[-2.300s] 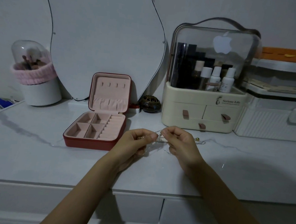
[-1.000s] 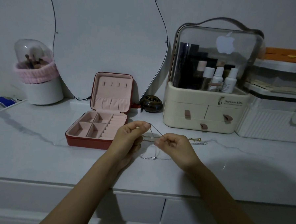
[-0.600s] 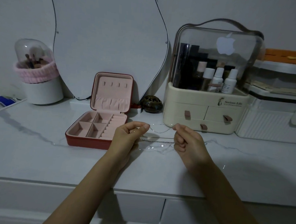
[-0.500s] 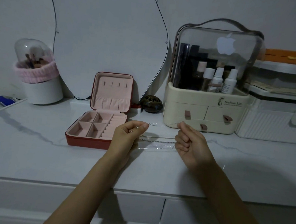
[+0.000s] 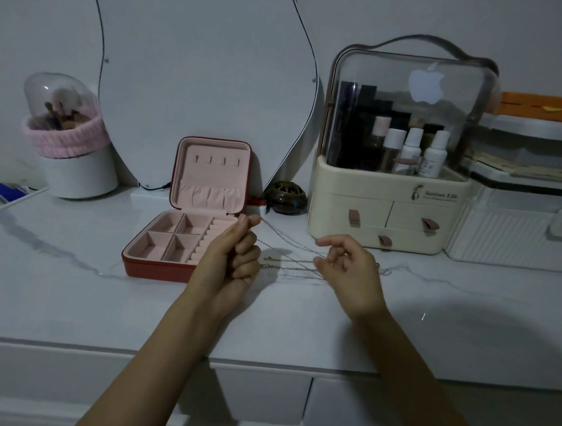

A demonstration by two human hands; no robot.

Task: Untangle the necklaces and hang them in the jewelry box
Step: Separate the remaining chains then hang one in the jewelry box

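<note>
The necklaces [image 5: 290,255] are very thin metal chains, so I judge them light, fully limp and a little slippery. They have no stiffness and sag between any two points where they are held. Such fine links can kink or snap under a hard pull, so it seems better to separate the strands gently. A good place to hold is near the end or the clasp, pinched between thumb and fingertip, not in the middle of the knot.

The left hand [image 5: 230,259] is closed in a loose fist and pinches one end of a chain between thumb and forefinger, raised just beside the front right corner of the open jewelry box [image 5: 187,240]. The right hand [image 5: 348,268] has its fingers half curled, and strands run to it; it seems to pinch one, but the exact contact is too small to tell surely.

The chains look silver or pale gold, and several strands stretch between the two hands and cross each other above the white marble tabletop [image 5: 73,299]. Part of a chain lies on the surface behind the right hand. The box lid shows a row of small hooks [image 5: 217,160], all without a necklace.
</note>
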